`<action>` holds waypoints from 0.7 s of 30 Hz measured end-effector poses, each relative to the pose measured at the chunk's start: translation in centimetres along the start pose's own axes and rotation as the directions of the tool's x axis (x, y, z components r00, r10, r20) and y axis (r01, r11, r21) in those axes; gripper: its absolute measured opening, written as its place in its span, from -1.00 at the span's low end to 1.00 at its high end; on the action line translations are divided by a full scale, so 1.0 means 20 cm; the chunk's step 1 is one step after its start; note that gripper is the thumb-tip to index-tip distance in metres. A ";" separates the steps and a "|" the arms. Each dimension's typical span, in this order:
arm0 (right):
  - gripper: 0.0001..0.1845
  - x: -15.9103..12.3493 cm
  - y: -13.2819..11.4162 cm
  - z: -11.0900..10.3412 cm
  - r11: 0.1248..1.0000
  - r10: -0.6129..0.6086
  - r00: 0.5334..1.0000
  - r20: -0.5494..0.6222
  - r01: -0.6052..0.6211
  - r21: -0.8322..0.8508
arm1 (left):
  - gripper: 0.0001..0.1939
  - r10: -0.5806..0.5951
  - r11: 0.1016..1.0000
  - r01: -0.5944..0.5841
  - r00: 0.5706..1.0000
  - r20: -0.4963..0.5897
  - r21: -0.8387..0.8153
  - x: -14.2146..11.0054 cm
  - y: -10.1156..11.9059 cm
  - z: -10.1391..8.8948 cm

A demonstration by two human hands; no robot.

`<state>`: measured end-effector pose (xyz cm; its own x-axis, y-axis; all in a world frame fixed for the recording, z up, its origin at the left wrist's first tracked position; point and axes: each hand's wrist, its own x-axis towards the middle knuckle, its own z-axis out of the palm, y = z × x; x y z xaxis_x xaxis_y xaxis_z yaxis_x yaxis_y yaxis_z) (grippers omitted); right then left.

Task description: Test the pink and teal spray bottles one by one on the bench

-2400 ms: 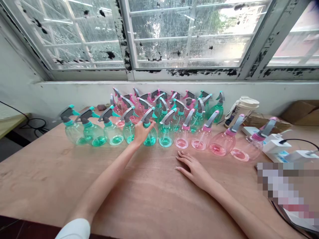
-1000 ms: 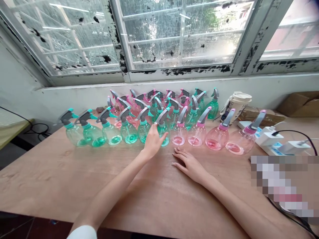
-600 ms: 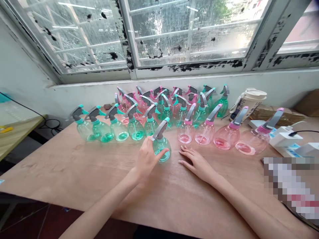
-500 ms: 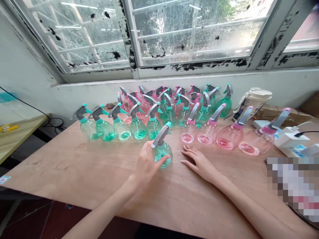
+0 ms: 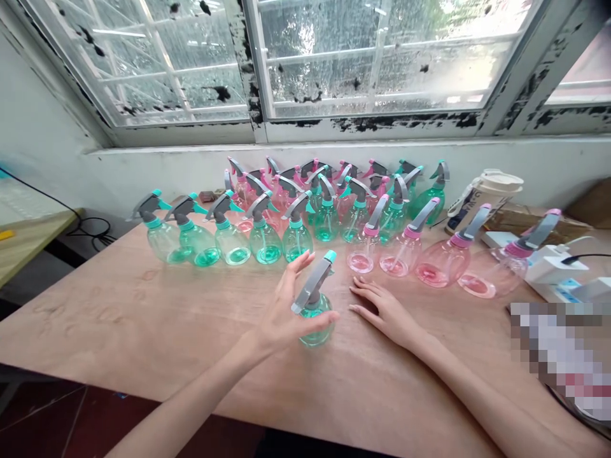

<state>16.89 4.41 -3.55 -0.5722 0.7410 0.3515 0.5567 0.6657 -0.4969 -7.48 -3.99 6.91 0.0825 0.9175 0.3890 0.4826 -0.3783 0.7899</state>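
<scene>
A green spray bottle [image 5: 321, 304] with a grey trigger head stands upright on the wooden table in front of me. My left hand [image 5: 279, 315] is around its left side, fingers stretched up and apart. The thumb passes across the near side of the bottle's body; whether it touches is hard to tell. Flat on the tabletop to the right lies my right hand [image 5: 386, 310], open and holding nothing. Just beyond its fingertips is a pink spray bottle [image 5: 361, 259] at the end of a pink row. Behind the left fingers stands another green spray bottle [image 5: 296, 240].
Several green bottles [image 5: 232, 245] line up at the left, with more pink and green ones behind, below the window [image 5: 377, 63]. At the right are a pink bottle row [image 5: 443, 261], a white-lidded cup [image 5: 491, 191], white plugs [image 5: 556, 264] and a pixelated item [image 5: 563, 356].
The near green bottle has come slightly toward me. My left fingers have spread and lifted away from it. My right hand stays in place on the table.
</scene>
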 end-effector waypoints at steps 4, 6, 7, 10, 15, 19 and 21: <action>-0.51 0.00 -0.01 -0.01 1.000 0.017 1.000 -0.001 -0.017 -0.003 | -0.43 -0.022 0.997 0.028 0.996 0.084 -0.067 0.12 0.03 0.04; -0.52 0.00 -0.01 -0.01 1.000 0.018 1.000 -0.004 -0.018 0.001 | -0.65 0.003 0.994 0.008 0.995 0.100 -0.108 0.16 0.02 0.07; -0.52 0.00 -0.01 -0.01 1.000 0.017 1.000 -0.003 -0.017 0.003 | -0.67 0.027 0.994 -0.018 0.996 0.088 -0.107 0.18 0.02 0.08; -0.51 0.00 -0.01 -0.01 1.000 0.021 1.000 0.010 -0.021 0.001 | -0.58 0.081 0.993 -0.078 0.996 0.033 -0.084 0.22 0.00 0.10; -0.51 0.01 -0.02 -0.01 0.999 0.034 0.999 0.029 -0.034 -0.003 | -0.54 0.090 0.986 -0.088 0.996 0.012 -0.141 0.30 -0.02 0.12; -0.51 0.01 -0.02 -0.02 0.999 0.045 0.999 0.017 -0.045 0.016 | -0.57 0.085 0.991 -0.077 0.994 0.064 -0.107 0.35 -0.03 0.13; -0.52 0.00 -0.03 -0.02 0.998 0.051 0.999 0.014 -0.051 0.022 | -0.57 0.108 0.989 -0.099 0.991 0.077 -0.112 0.36 -0.05 0.13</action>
<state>16.76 4.15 -2.96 -0.5517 0.7724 0.3148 0.5715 0.6249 -0.5319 -5.00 3.23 7.69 0.2013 0.8780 0.4343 0.3717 -0.4787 0.7954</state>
